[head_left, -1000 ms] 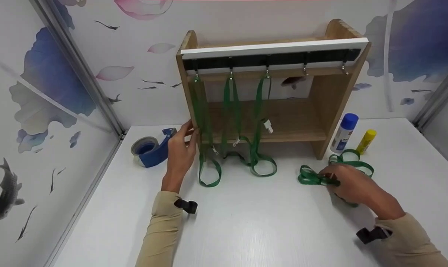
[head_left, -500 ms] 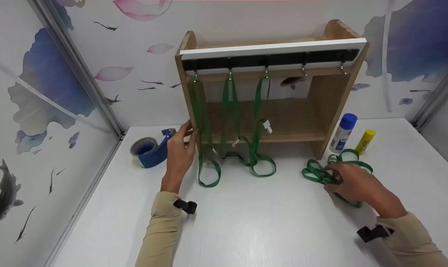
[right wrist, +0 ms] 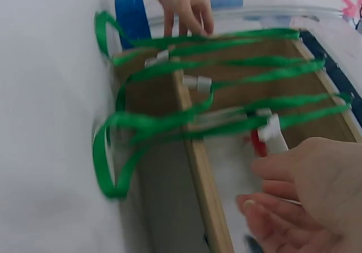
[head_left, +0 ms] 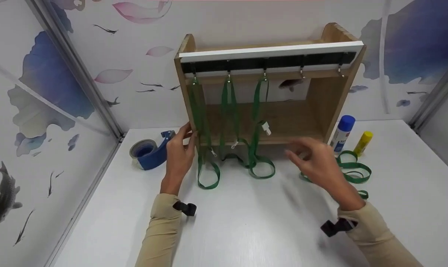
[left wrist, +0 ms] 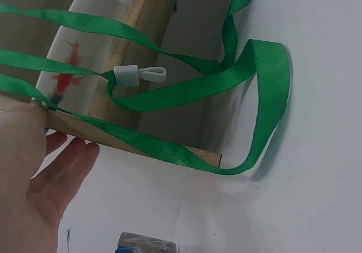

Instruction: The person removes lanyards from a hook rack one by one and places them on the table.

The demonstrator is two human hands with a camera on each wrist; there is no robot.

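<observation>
1. Since half a second ago, the right hand has lifted off the loose green lanyards on the white table and now hangs blurred in the air before the wooden rack, fingers loosely spread and holding nothing. In the head view the left hand stays at the rack's left post, fingers bent against its edge, just beside the first of three hung lanyards. Whether it truly grips the post or the strap is unclear. A blue tape dispenser sits left of that hand; a blue-capped glue stick and a yellow glue stick stand right of the rack, just behind the loose lanyards.

2. In the left wrist view, the left hand has its palm against the wooden edge, fingers fairly straight. A hanging lanyard's loop trails onto the table, a white clip on it.

3. In the right wrist view, the right hand is empty, fingers relaxed, near the rack's shelf. The hung lanyards cross the rack, and the left hand shows at the far side.
</observation>
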